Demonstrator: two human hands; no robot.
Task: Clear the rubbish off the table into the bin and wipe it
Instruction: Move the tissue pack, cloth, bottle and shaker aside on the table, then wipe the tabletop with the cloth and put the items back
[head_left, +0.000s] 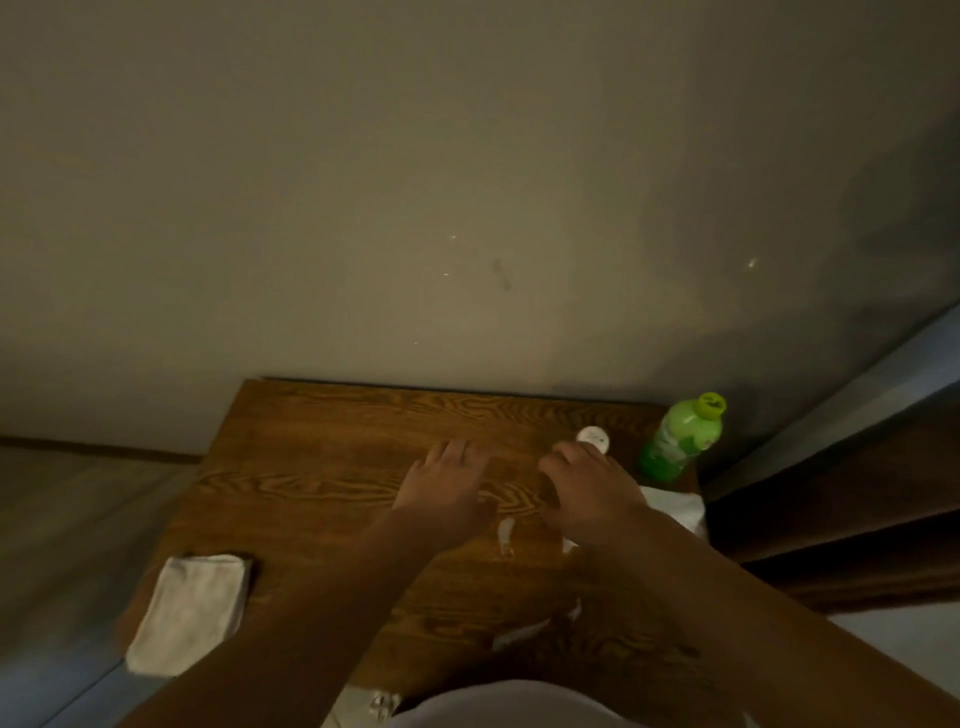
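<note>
A brown wooden table (332, 431) stands against a plain wall. My left hand (441, 488) rests on the middle of it, fingers apart, holding nothing. My right hand (592, 493) lies further right, its fingertips at a small white round object (593, 439); I cannot tell whether it grips it. A crumpled white paper (675, 509) lies partly under my right wrist. Small white scraps (506, 535) lie between my forearms, with another white scrap (524, 634) near the front edge. A folded white cloth (189, 610) sits on the front left corner.
A green plastic bottle (680, 441) with a yellow-green cap stands at the table's back right corner. A dark curtain or panel (831, 519) hangs close on the right. A pale rounded shape (519, 701) fills the bottom edge; I cannot tell what it is.
</note>
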